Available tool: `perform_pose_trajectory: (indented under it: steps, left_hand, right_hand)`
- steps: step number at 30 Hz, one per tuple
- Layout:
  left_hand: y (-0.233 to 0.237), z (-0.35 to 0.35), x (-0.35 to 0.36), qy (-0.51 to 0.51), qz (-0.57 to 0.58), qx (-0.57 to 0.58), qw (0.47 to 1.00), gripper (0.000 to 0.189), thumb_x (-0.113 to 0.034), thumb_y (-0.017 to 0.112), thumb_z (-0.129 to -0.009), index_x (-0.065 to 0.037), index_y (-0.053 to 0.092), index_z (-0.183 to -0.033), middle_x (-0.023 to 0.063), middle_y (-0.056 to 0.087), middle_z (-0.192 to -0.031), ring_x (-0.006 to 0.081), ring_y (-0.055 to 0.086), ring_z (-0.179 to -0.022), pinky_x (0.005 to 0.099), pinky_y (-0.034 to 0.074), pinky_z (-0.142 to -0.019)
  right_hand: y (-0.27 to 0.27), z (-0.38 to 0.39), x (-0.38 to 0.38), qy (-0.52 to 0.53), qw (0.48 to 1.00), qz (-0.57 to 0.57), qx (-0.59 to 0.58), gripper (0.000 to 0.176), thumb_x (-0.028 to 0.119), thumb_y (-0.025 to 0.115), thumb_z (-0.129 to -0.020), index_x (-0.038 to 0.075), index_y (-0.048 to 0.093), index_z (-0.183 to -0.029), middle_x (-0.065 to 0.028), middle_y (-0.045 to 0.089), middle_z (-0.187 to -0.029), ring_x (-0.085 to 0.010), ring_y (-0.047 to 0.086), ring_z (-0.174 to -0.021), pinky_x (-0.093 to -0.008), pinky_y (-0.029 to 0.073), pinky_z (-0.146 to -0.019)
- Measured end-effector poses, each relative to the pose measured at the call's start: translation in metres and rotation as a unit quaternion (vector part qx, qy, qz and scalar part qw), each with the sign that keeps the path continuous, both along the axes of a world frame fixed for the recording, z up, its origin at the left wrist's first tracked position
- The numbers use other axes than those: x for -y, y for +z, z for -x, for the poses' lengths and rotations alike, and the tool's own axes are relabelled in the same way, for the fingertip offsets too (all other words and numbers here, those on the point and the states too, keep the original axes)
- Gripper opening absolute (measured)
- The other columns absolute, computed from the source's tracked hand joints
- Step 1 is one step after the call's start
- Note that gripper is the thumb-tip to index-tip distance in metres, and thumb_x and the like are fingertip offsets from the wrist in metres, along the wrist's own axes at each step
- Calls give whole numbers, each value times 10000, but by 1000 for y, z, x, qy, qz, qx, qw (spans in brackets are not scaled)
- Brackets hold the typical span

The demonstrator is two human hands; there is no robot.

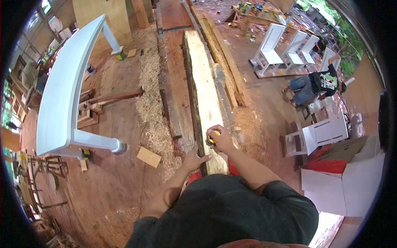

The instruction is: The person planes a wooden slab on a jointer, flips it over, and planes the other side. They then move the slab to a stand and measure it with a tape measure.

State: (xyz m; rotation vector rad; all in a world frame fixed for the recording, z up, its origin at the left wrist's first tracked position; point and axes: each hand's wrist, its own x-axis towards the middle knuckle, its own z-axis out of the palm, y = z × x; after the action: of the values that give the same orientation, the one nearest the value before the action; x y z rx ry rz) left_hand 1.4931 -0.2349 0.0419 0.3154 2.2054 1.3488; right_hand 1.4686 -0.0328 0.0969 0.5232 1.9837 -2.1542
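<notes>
A long, pale wooden plank (205, 89) with a dark, rough left edge runs away from my body. My right hand (221, 139) is closed around a yellow and black tape measure (214, 136) just above the plank's near part. At the plank's left edge is my left hand (195, 159), its thumb stretched out over the pale wood and its fingers apart. Whether any blade is drawn out of the tape measure is too small to tell.
Left stands a white table (68, 89). Reddish boards (177, 78) and wood shavings (149, 82) lie beside the plank. A small wooden piece (149, 157) is on the floor. On the right, a person (320, 84) bends near white chairs (271, 51).
</notes>
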Motion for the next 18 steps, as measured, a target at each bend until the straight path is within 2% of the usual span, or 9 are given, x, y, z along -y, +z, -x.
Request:
perform_pose_trajectory:
  steps: [2, 5, 6, 9, 12, 15, 16, 18]
  left_hand:
    - [11, 3, 1, -10, -14, 12, 1000, 1222, -595, 846, -794, 64, 244, -1628, 352, 530, -1497, 439, 526, -1419, 440, 407, -1178]
    - [-24, 1, 0, 2, -21, -6, 1000, 1231, -608, 839, -797, 79, 241, -1624, 371, 531, -1481, 447, 529, -1411, 445, 410, -1172]
    - [-27, -1, 1, 2, -23, -6, 1000, 1233, -611, 837, -799, 89, 240, -1621, 377, 538, -1468, 449, 539, -1400, 448, 415, -1165]
    - [-30, -1, 2, -2, -37, -11, 999, 1238, -617, 833, -804, 110, 241, -1612, 385, 564, -1427, 452, 569, -1364, 454, 431, -1142]
    - [-33, 3, 3, -9, -69, -15, 997, 1226, -614, 833, -808, 102, 248, -1613, 374, 598, -1390, 449, 599, -1327, 454, 445, -1121]
    - [-35, 0, 2, -4, -94, 16, 995, 1200, -606, 832, -815, 75, 260, -1620, 357, 623, -1364, 438, 621, -1299, 448, 456, -1107]
    - [-36, 0, 2, -2, -98, 29, 995, 1193, -602, 833, -818, 74, 264, -1620, 353, 627, -1360, 433, 625, -1294, 444, 458, -1105]
    - [-30, 3, 3, -10, -98, 37, 994, 1169, -578, 839, -822, 95, 287, -1603, 344, 634, -1358, 405, 632, -1294, 433, 456, -1110]
  right_hand:
    - [-1, 1, 1, -1, 1000, -8, -8, 305, 287, 726, -991, 1, 673, -1082, -71, 670, -804, -132, 637, -546, -285, 516, -490]
    - [-1, 3, 3, 6, 998, -62, -23, 305, 289, 712, -992, 0, 676, -1084, -74, 682, -807, -132, 654, -560, -291, 517, -495]
    - [6, 3, 2, 21, 998, -63, 17, 250, 228, 693, -994, -8, 680, -1073, -81, 719, -889, -153, 710, -720, -301, 571, -563]
    - [32, 3, 6, 32, 989, -139, 31, 310, 283, 705, -982, -11, 701, -1081, -82, 730, -899, -162, 707, -771, -324, 579, -673]
    - [32, 1, 7, 34, 988, -151, -5, 357, 331, 709, -974, -7, 717, -1090, -90, 741, -916, -165, 704, -826, -343, 571, -765]
    - [38, 2, 8, 43, 985, -166, 18, 349, 326, 712, -971, -3, 720, -1090, -106, 749, -932, -167, 708, -855, -354, 571, -788]
    - [35, 1, 8, 34, 987, -157, -15, 351, 312, 721, -962, -14, 696, -1089, -108, 722, -902, -167, 689, -745, -336, 569, -637]
    - [18, 1, 8, 28, 982, -174, -64, 352, 309, 728, -958, -18, 696, -1086, -109, 723, -899, -161, 687, -747, -334, 570, -640]
